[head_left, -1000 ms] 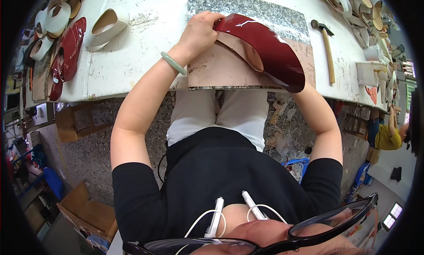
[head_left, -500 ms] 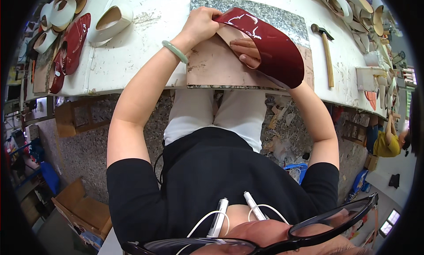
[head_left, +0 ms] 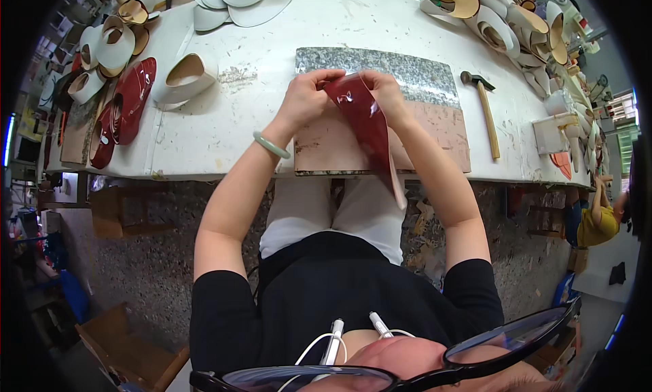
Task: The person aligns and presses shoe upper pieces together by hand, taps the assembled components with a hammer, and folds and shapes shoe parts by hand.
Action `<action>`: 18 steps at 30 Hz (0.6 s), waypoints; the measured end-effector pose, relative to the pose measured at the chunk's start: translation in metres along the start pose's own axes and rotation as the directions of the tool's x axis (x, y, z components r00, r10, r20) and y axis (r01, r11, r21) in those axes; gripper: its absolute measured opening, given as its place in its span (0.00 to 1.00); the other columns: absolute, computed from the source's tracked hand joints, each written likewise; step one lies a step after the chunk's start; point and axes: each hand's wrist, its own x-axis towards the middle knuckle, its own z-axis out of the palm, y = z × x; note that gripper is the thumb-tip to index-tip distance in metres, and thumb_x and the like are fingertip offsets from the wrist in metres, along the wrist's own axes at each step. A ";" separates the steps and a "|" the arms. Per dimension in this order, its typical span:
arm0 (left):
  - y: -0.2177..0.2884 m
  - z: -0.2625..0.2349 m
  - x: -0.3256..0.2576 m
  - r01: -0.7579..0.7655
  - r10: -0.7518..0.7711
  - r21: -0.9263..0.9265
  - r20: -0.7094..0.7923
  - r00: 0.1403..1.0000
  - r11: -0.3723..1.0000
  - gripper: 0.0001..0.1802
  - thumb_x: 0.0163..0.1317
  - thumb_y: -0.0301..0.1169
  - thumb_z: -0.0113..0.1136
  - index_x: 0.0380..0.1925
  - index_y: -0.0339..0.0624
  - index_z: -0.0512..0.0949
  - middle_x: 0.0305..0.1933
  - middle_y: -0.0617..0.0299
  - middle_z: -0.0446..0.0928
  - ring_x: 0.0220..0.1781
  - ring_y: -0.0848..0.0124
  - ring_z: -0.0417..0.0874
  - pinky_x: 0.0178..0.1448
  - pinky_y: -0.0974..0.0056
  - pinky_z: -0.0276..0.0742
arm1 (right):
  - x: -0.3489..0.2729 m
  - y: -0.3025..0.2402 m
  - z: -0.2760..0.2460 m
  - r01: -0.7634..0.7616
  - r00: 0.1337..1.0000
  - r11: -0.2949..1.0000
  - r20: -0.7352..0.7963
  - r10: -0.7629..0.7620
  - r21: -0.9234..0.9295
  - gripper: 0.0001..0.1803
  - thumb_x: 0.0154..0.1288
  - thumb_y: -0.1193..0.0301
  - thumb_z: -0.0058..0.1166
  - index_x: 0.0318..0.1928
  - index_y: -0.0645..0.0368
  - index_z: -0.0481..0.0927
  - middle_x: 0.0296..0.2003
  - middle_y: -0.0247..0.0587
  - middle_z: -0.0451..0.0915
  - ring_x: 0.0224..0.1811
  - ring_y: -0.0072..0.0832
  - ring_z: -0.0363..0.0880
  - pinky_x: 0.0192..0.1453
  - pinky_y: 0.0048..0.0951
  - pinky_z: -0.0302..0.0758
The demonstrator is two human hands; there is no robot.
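A glossy dark-red shoe upper (head_left: 362, 120) hangs between my hands, its lower end dropping past the table's front edge over my lap. My left hand (head_left: 307, 98) pinches its top left corner, fingers curled in. Close beside it, my right hand (head_left: 384, 96) grips the upper's top edge from the right. Beneath both hands lies a work board (head_left: 428, 130), part bare pinkish surface and part speckled grey stone at the far side. A hammer (head_left: 487, 113) with a wooden handle rests on the table to the right of the board.
On the white table (head_left: 251, 120), more red uppers (head_left: 134, 96) lie at the left beside a white upper (head_left: 185, 81). Flat pale pieces (head_left: 238, 1) are stacked at the far side. White uppers (head_left: 494, 28) pile up far right, near a small bin (head_left: 553, 132). A person (head_left: 598, 225) sits at the right.
My right hand has come out from behind the upper to its top edge, next to my left hand. The upper has swung from lying spread rightward to hanging down toward me. The view has shifted.
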 end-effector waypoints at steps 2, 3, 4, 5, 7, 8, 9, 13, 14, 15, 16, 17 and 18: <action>0.011 0.006 -0.011 -0.120 0.133 0.099 -0.135 0.982 0.988 0.19 0.59 0.21 0.56 0.51 0.36 0.78 0.43 0.58 0.83 0.44 0.71 0.82 0.50 0.69 0.78 | -0.004 -0.026 -0.003 -0.005 0.999 0.996 -0.032 0.002 -0.090 0.11 0.55 0.72 0.61 0.39 0.62 0.83 0.30 0.44 0.84 0.29 0.28 0.82 0.37 0.26 0.77; 0.022 0.011 -0.018 -0.264 0.293 0.170 -0.182 0.938 0.949 0.18 0.59 0.22 0.57 0.51 0.37 0.78 0.42 0.58 0.83 0.42 0.70 0.83 0.49 0.68 0.78 | -0.007 -0.040 -0.007 -0.020 0.998 0.983 -0.065 0.008 -0.180 0.09 0.55 0.73 0.60 0.37 0.61 0.85 0.29 0.44 0.84 0.28 0.27 0.81 0.36 0.26 0.77; 0.026 0.013 -0.023 -0.270 0.298 0.170 -0.173 0.939 0.948 0.18 0.59 0.22 0.57 0.51 0.37 0.78 0.42 0.58 0.83 0.42 0.70 0.83 0.49 0.68 0.78 | -0.008 -0.045 -0.007 -0.020 0.997 0.984 -0.076 0.007 -0.179 0.09 0.55 0.73 0.60 0.37 0.61 0.85 0.29 0.44 0.84 0.28 0.27 0.81 0.36 0.26 0.77; 0.029 0.014 -0.026 -0.344 0.395 0.244 -0.203 0.896 0.907 0.18 0.58 0.22 0.58 0.50 0.37 0.78 0.41 0.55 0.83 0.42 0.67 0.84 0.48 0.67 0.79 | -0.009 -0.049 -0.005 0.010 0.998 0.986 -0.065 -0.022 -0.168 0.09 0.55 0.73 0.59 0.38 0.61 0.85 0.28 0.45 0.84 0.28 0.27 0.81 0.36 0.26 0.77; 0.040 0.013 -0.033 -0.301 0.341 0.179 -0.269 0.901 0.937 0.16 0.57 0.20 0.57 0.47 0.35 0.79 0.37 0.54 0.83 0.39 0.67 0.85 0.44 0.68 0.80 | -0.014 -0.061 -0.006 0.036 0.997 0.987 -0.065 -0.047 -0.159 0.10 0.55 0.73 0.58 0.39 0.60 0.84 0.28 0.45 0.84 0.27 0.26 0.81 0.35 0.26 0.76; 0.038 0.010 -0.034 -0.304 0.342 0.176 -0.259 0.903 0.936 0.16 0.57 0.20 0.57 0.47 0.35 0.79 0.37 0.54 0.83 0.39 0.67 0.85 0.44 0.68 0.80 | -0.019 -0.069 -0.008 0.076 0.996 0.969 -0.019 -0.083 -0.236 0.10 0.55 0.74 0.57 0.39 0.59 0.84 0.28 0.46 0.84 0.27 0.28 0.82 0.35 0.28 0.76; 0.033 0.005 -0.036 -0.216 0.230 0.085 -0.219 0.948 0.973 0.15 0.58 0.19 0.55 0.47 0.35 0.79 0.36 0.55 0.84 0.38 0.69 0.85 0.43 0.68 0.80 | -0.021 -0.076 -0.009 0.122 0.992 0.944 0.033 -0.118 -0.307 0.10 0.55 0.74 0.55 0.39 0.59 0.84 0.27 0.48 0.83 0.27 0.29 0.83 0.35 0.29 0.77; 0.031 0.010 -0.040 -0.150 0.123 -0.137 -0.190 0.974 0.979 0.17 0.59 0.18 0.52 0.48 0.36 0.79 0.38 0.56 0.85 0.39 0.74 0.84 0.44 0.71 0.78 | -0.024 -0.083 -0.008 0.137 0.990 0.895 0.089 -0.109 -0.425 0.10 0.56 0.73 0.53 0.37 0.59 0.84 0.27 0.53 0.81 0.29 0.44 0.82 0.35 0.35 0.77; 0.036 0.010 -0.040 -0.138 0.120 -0.084 -0.194 0.974 0.987 0.18 0.59 0.18 0.52 0.49 0.36 0.79 0.38 0.56 0.85 0.39 0.74 0.84 0.44 0.71 0.78 | -0.027 -0.083 -0.006 0.133 0.991 0.895 0.084 -0.107 -0.425 0.10 0.56 0.73 0.53 0.37 0.59 0.84 0.27 0.53 0.81 0.29 0.44 0.82 0.35 0.35 0.77; 0.045 0.011 -0.040 -0.169 0.175 0.048 -0.195 0.965 0.984 0.19 0.59 0.18 0.53 0.51 0.37 0.78 0.40 0.55 0.84 0.39 0.74 0.84 0.46 0.71 0.77 | -0.031 -0.084 -0.003 0.255 0.967 0.877 0.092 -0.238 -0.407 0.09 0.56 0.72 0.53 0.36 0.60 0.83 0.27 0.53 0.80 0.29 0.46 0.81 0.34 0.36 0.76; 0.050 0.012 -0.040 -0.168 0.174 0.047 -0.195 0.965 0.985 0.19 0.59 0.18 0.53 0.51 0.37 0.78 0.40 0.55 0.84 0.39 0.74 0.84 0.46 0.71 0.77 | -0.033 -0.084 -0.002 0.373 0.926 0.843 0.097 -0.365 -0.389 0.08 0.57 0.71 0.53 0.36 0.60 0.82 0.27 0.53 0.80 0.29 0.48 0.80 0.34 0.38 0.76; 0.053 0.013 -0.039 -0.177 0.183 0.048 -0.178 0.967 0.983 0.19 0.58 0.18 0.53 0.51 0.37 0.78 0.41 0.54 0.84 0.40 0.74 0.84 0.46 0.70 0.78 | -0.032 -0.079 -0.004 0.402 0.903 0.770 0.072 -0.424 -0.495 0.07 0.58 0.71 0.53 0.35 0.61 0.79 0.27 0.52 0.80 0.30 0.49 0.80 0.34 0.40 0.76; 0.055 0.013 -0.040 -0.186 0.192 0.049 -0.161 0.968 0.981 0.19 0.58 0.19 0.54 0.52 0.37 0.78 0.41 0.54 0.84 0.41 0.73 0.84 0.47 0.69 0.78 | -0.034 -0.084 -0.005 0.401 0.903 0.771 0.073 -0.423 -0.494 0.07 0.58 0.71 0.53 0.35 0.61 0.79 0.27 0.52 0.80 0.30 0.49 0.80 0.34 0.40 0.76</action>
